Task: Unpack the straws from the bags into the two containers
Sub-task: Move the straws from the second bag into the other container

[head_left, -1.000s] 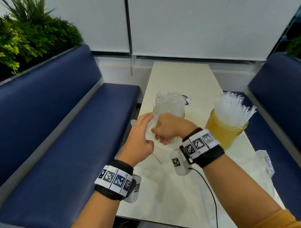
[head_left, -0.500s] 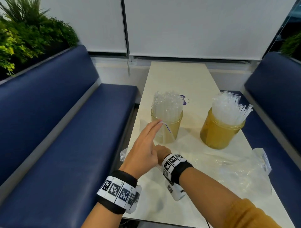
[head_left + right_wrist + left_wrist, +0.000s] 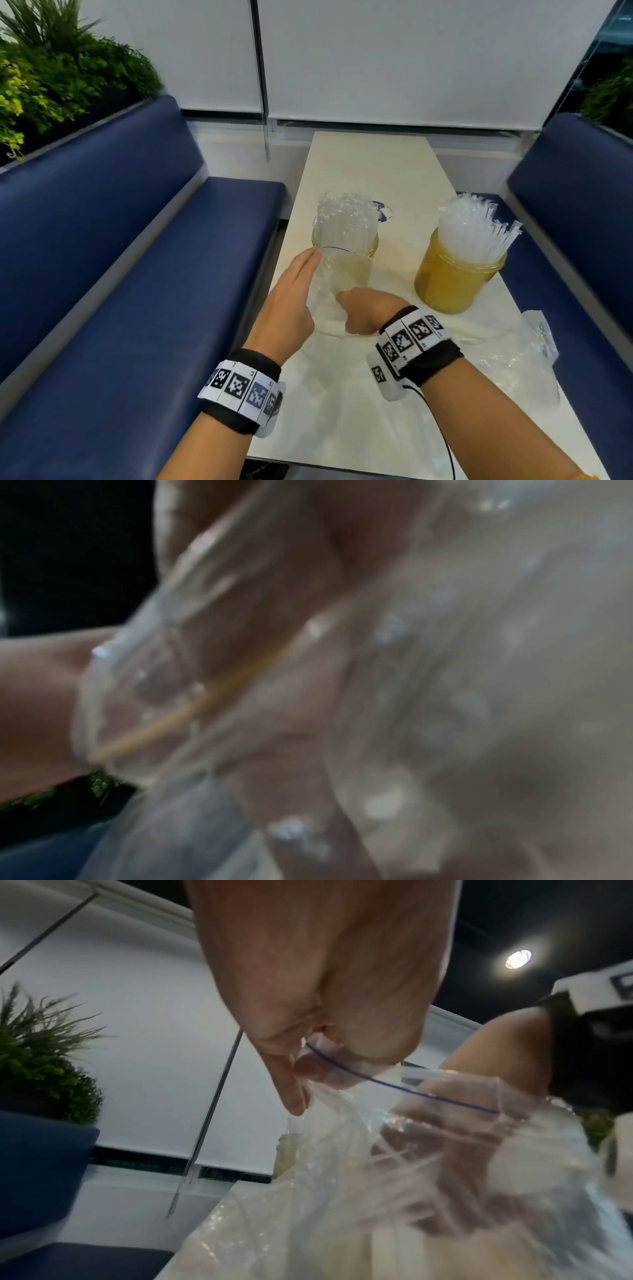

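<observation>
On the tabletop point(image 3: 370, 164) stand two amber jars. The right jar point(image 3: 455, 277) is packed with upright white straws point(image 3: 472, 226); the left jar point(image 3: 363, 260) holds clear-wrapped straws point(image 3: 342, 216). An empty bag point(image 3: 513, 356) lies crumpled near the right edge. In front of the left jar, the left hand point(image 3: 291, 301) pinches the blue-lined rim of a clear bag point(image 3: 329, 291) between thumb and fingers. The right hand point(image 3: 370, 311) is plunged inside that bag, fingers curled; what they hold is too blurred to tell. No writing is legible.
</observation>
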Demonstrator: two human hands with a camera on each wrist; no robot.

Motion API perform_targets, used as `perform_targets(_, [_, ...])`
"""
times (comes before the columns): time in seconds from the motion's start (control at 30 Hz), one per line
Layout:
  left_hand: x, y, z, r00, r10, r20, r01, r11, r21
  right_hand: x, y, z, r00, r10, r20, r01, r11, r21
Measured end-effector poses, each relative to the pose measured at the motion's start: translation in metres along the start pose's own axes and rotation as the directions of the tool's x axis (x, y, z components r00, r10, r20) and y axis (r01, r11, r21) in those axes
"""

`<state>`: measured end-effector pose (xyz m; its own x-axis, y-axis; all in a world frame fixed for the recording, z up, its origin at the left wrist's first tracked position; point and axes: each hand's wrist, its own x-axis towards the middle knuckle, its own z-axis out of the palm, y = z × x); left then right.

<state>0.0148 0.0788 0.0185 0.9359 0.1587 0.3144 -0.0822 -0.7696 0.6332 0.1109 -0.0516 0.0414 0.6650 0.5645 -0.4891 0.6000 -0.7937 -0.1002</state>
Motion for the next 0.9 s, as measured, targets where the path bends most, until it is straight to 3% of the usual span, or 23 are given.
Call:
perform_targets(0.1, [0.004,0.013,-0.003,0.997,0.077,0.019,-0.076,0.994,-0.073,-0.007,0.002,-0.004,0.999,0.008,-0.049,-0.013,0.995,-0.103])
perform_targets(0.2, [0.001,0.037,0.001,0.965,0.253,0.07,-0.21,0.906,-0.368,-0.008,-0.005,-0.004,0.997,0.024,-0.067,-0.036,0.981,-0.191])
perform_targets(0.27, [0.001,0.045,0.004,0.965,0.261,-0.017,-0.225,0.799,-0.557,-0.013,-0.003,-0.007,0.993,0.009,-0.12,-0.03,0.985,-0.172])
perform_targets(0.33, [0.003,0.046,0.002,0.968,0.15,-0.203,-0.247,0.724,-0.644,-0.017,0.001,-0.012,0.987,-0.024,-0.16,0.002,0.99,-0.138])
perform_targets(0.37, [0.004,0.042,-0.001,0.949,0.069,-0.309,-0.257,0.738,-0.624,-0.015,0.005,-0.013,0.985,-0.025,-0.17,0.002,0.991,-0.134])
perform_targets(0.43, [0.007,0.028,-0.01,0.885,-0.094,-0.456,-0.15,0.87,-0.47,-0.019,0.008,-0.012,0.988,-0.054,-0.147,0.035,0.991,-0.128])
perform_targets(0.5, [0.01,0.01,-0.021,0.845,-0.253,-0.472,0.137,0.954,-0.268,-0.024,0.013,-0.01,0.97,-0.091,-0.224,0.103,0.994,0.041])
perform_targets(0.53, [0.01,0.004,-0.025,0.829,-0.343,-0.442,0.281,0.939,-0.2,-0.03,0.014,-0.012,0.95,-0.097,-0.297,0.137,0.984,0.117])
perform_targets(0.63, [0.008,0.0,-0.033,0.78,-0.57,-0.259,0.524,0.82,-0.23,-0.044,0.016,-0.021,0.938,-0.181,-0.295,0.169,0.983,-0.064])
perform_targets(0.73, [0.004,0.004,-0.031,0.777,-0.613,-0.145,0.526,0.758,-0.386,-0.043,0.015,-0.023,0.956,-0.113,-0.272,0.095,0.992,-0.081])
perform_targets(0.83, [0.001,-0.002,-0.029,0.803,-0.542,-0.249,0.446,0.823,-0.353,-0.041,0.021,-0.015,0.966,-0.128,-0.227,0.083,0.977,-0.198])
perform_targets(0.9, [0.0,-0.01,-0.033,0.783,-0.512,-0.352,0.432,0.856,-0.284,-0.045,0.032,-0.01,0.929,-0.147,-0.339,0.093,0.981,-0.169])
